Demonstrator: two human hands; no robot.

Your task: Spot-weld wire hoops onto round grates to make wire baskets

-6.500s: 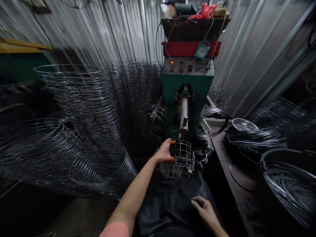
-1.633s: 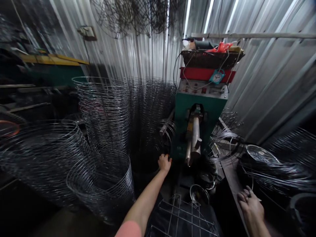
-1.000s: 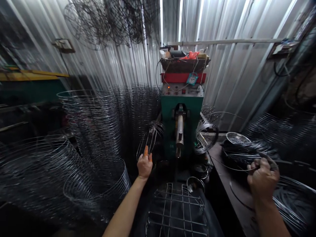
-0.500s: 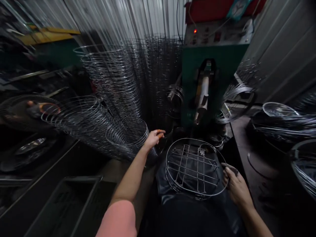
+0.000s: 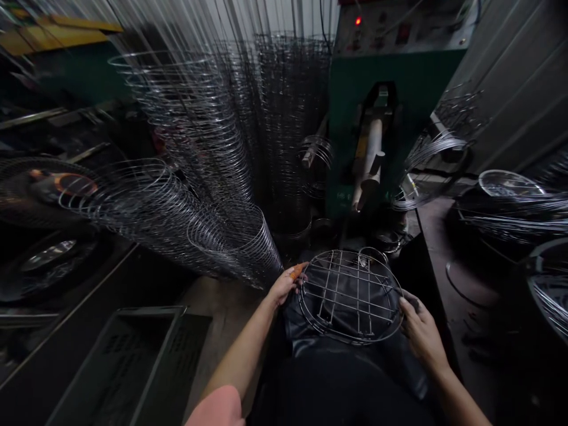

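A round wire rack [image 5: 350, 296] with a crossed grid lies over the dark apron on my lap, its rim ringed with wire. My left hand [image 5: 286, 285], with orange wrapping on a finger, is closed at the rack's left rim. On the opposite side, my right hand [image 5: 413, 316] grips the right rim between thumb and fingers; its fingertips look dark.
A green machine [image 5: 355, 142] with a metal arm stands ahead. Stacks of wire rings [image 5: 190, 118] fill the left and centre. A dark crate [image 5: 110, 355] sits lower left. Wire bundles [image 5: 515, 213] lie on the right.
My left hand has moved down and right, from beside the ring stack to the rack's left rim, and closed there. The loose upper ring now lies nearer the grid. The view has tilted down.
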